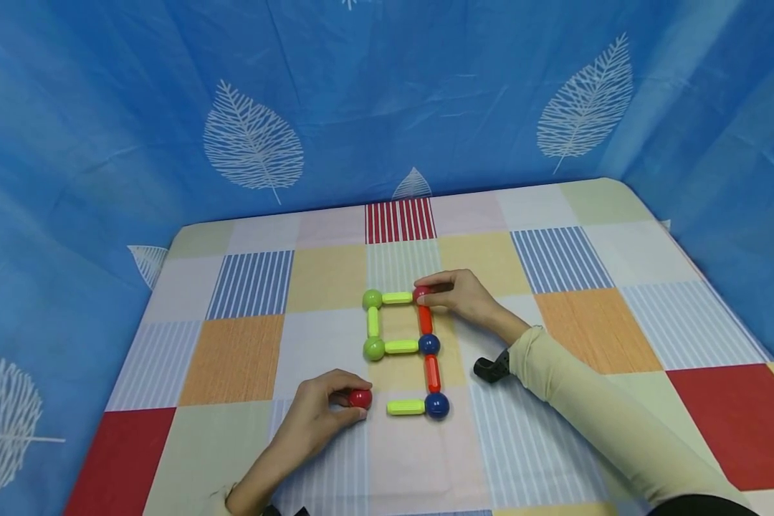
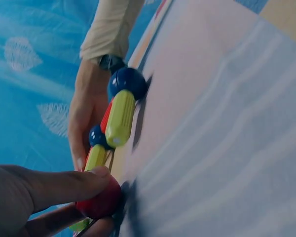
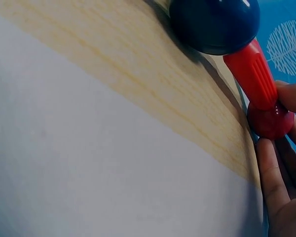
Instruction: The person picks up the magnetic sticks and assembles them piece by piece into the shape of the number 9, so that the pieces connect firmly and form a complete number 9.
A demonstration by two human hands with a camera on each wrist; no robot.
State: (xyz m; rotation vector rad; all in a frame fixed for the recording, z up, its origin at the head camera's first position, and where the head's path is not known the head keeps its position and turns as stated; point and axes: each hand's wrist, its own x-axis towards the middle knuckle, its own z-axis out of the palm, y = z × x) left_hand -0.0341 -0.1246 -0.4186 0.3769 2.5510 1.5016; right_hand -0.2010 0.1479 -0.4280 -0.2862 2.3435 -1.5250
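Observation:
My left hand [image 1: 319, 412] pinches a red ball [image 1: 360, 398] between thumb and fingers, just left of the free end of a yellow-green rod [image 1: 405, 407]. A small gap separates ball and rod. That rod joins a blue ball [image 1: 436, 405], and a red rod [image 1: 433, 374] runs up from there to a second blue ball [image 1: 428, 345]. Above it, another red rod [image 3: 254, 76] leads to a red ball [image 3: 271, 120], which my right hand [image 1: 464, 295] grips with thumb and fingers. Two green balls [image 1: 373, 349] and yellow-green rods [image 1: 401, 347] close the upper square.
A patchwork tablecloth [image 1: 232, 437] covers the table. Blue curtains [image 1: 387, 93] with white leaf prints hang behind it and at both sides. A black band [image 1: 491, 367] sits on the right wrist.

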